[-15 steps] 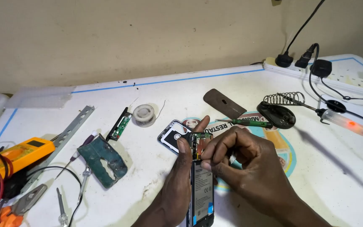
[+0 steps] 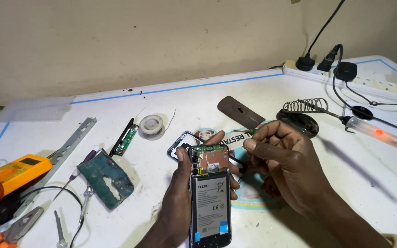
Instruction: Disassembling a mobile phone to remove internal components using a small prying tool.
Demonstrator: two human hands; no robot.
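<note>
My left hand point(image 2: 180, 193) fingers wrapped around the opened phone point(image 2: 210, 197), thumb on its left edge; my right hand point(image 2: 283, 167) fingers pinching a small screwdriver point(image 2: 242, 132) just above its top edge; bare table point(image 2: 299, 92) beyond

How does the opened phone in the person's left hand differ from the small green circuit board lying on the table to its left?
The opened phone is held up off the table in the left hand; the green circuit board lies flat on the table, untouched. The phone is larger, with a battery and a board in its frame; the green circuit board is a narrow bare strip. Both show exposed electronics.
</note>
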